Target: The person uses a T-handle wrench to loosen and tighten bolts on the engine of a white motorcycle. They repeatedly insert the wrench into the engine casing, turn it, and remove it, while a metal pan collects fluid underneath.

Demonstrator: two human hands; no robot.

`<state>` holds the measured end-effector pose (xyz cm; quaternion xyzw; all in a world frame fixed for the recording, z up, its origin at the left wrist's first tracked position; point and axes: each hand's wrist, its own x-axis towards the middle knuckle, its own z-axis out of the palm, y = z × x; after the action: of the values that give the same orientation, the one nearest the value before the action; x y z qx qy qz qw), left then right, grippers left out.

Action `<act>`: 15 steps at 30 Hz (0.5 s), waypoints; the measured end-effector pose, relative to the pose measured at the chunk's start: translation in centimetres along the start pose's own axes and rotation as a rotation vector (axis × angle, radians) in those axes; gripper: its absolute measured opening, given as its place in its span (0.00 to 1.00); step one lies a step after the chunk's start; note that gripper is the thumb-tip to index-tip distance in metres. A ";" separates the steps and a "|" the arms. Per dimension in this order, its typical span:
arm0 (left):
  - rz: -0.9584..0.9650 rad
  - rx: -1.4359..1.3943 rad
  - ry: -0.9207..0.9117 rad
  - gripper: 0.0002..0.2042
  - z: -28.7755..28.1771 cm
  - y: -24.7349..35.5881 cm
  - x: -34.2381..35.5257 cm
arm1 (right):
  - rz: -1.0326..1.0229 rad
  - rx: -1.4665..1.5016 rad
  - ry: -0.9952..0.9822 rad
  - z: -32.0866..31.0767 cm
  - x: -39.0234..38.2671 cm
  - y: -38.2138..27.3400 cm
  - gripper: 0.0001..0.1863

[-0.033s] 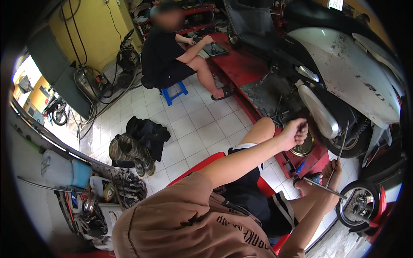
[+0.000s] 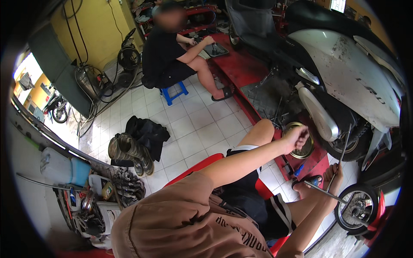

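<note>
My right hand (image 2: 334, 175) is closed round the shaft of a T-handle wrench (image 2: 344, 148). The long shaft points up beside the motor scooter's (image 2: 340, 64) rear wheel, and the crossbar lies below my fist. My left hand (image 2: 296, 140) hovers with curled fingers over a round, gold-rimmed metal tray (image 2: 303, 152). Whatever those fingers may hold is hidden. A silver cover (image 2: 318, 112) on the scooter's side is close to both hands. Near the tray, a blue-handled tool (image 2: 299, 170) lies on the red platform (image 2: 320, 165).
A person (image 2: 165, 51) sits on a blue stool (image 2: 174, 92), hands at a tray (image 2: 217, 49). Boots (image 2: 131, 150) and black cloth (image 2: 148, 133) lie on the tiles to the left. A spoked wheel (image 2: 357, 208) is at lower right; jugs (image 2: 58, 165) and parts crowd the lower left.
My left hand has shifted slightly lower and more of the round tray shows above it. My right hand and the wrench have moved down a little.
</note>
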<state>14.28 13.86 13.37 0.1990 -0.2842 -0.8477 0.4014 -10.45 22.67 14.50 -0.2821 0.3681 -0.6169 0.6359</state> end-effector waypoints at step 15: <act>0.486 2.027 0.061 0.15 7.3 -7.3 20.0 | -0.195 0.585 0.349 -8.4 0.0 -2.7 0.22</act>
<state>-5.98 4.08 12.03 0.4017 -0.8847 -0.1026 0.2130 -18.88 23.24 11.93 -0.0120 0.2501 -0.7931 0.5553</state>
